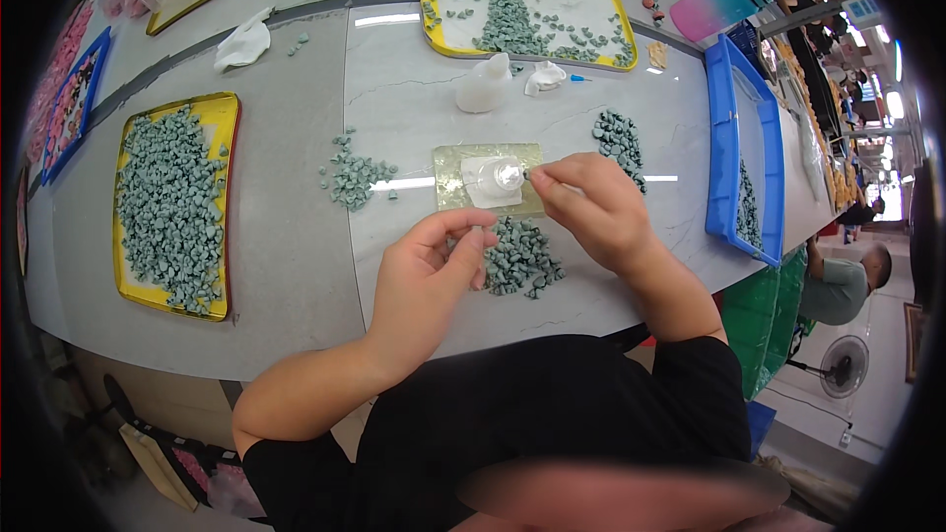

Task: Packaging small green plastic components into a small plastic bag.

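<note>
My right hand (599, 205) pinches a small grey-green piece between thumb and forefinger, beside a small clear glossy cup (507, 176). That cup sits on a white sheet (479, 183) over a greenish translucent pad (453, 160). My left hand (430, 264) is closed at the fingertips just in front of the pad; whatever it pinches is too small to make out. Under and between my hands lies a heap of grey-green pieces (520, 258). To the right of the pad is another, darker heap (618, 143), and to its left a looser scatter (353, 177).
A yellow-rimmed tray (233, 123) full of pieces stands left; another yellow tray (431, 30) lies at the back. A white squeeze bottle (481, 91) and crumpled tissue (544, 77) stand behind the pad. Right are a blue bin (724, 138) and a pink-teal bottle (719, 5).
</note>
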The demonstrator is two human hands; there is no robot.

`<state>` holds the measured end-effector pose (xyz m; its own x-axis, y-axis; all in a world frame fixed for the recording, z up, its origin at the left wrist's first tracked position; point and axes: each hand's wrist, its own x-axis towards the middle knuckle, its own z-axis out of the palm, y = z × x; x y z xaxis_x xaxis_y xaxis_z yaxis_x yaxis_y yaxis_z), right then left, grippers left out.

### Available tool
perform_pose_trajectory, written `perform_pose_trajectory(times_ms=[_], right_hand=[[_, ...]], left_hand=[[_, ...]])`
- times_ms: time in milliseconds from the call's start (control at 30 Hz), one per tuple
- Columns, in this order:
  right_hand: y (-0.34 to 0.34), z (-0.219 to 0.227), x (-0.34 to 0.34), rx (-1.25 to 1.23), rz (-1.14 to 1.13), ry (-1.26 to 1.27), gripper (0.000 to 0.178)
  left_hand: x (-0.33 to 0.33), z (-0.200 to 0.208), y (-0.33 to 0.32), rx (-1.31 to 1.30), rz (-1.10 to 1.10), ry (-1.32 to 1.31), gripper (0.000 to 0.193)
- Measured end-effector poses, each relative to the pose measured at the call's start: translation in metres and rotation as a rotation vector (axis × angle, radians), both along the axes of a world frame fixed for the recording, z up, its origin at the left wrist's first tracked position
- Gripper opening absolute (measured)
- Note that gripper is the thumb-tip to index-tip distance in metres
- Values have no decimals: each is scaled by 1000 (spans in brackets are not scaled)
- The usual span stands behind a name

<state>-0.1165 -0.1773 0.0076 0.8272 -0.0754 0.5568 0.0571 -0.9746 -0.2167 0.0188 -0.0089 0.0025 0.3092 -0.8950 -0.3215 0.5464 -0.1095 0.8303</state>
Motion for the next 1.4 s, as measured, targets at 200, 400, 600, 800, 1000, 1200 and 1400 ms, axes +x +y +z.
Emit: perform_pose_trajectory(times_ms=[200, 400, 600, 800, 1000, 1200, 1400], right_hand=[[9, 2, -3, 804, -212, 41, 11], [18, 6, -2, 1563, -206, 91, 5], [29, 9, -1, 1506, -156, 84, 3], [35, 2, 2, 579, 32, -61, 20], [36, 5, 2, 290, 161, -121, 30], [35, 8, 0, 198, 243, -102, 30], [34, 6, 0, 123, 257, -104, 27]], left_hand=[[0, 3, -1, -44, 39, -85, 19], [4, -1, 0, -5, 34, -34, 17], [0, -3, 1, 34, 11, 25, 16], [-3, 1, 1, 11, -78, 228, 27], [-4, 7, 1, 21, -130, 303, 31], [-7, 10, 1, 43, -122, 286, 32], [-10, 10, 3, 53, -113, 264, 32]])
